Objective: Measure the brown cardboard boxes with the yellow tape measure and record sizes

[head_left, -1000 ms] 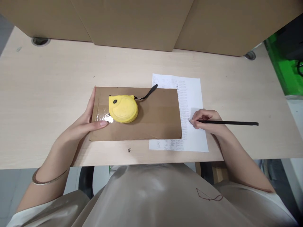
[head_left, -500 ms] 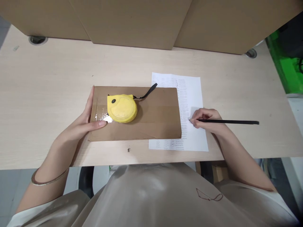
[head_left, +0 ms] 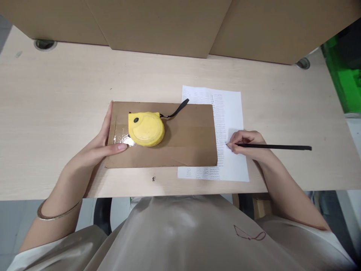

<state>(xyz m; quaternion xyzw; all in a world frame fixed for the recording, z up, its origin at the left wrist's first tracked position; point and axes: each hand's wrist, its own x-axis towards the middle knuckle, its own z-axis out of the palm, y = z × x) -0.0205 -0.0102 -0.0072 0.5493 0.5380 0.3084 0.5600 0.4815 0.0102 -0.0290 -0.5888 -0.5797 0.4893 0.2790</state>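
Pencil: pinched in your right hand, tip at the paper
Box: left hand clamps its end, long axis toward your right
Tape measure: sitting on top, nearer your left

Pale wooden desk — tall brown panels behind (green patch right)

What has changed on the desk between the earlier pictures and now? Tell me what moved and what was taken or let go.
Nothing visibly changed beyond a slight shift of the camera's view. The left hand keeps its grip on the cardboard box, the yellow tape measure stays on top, and the right hand still holds the black pencil over the paper.
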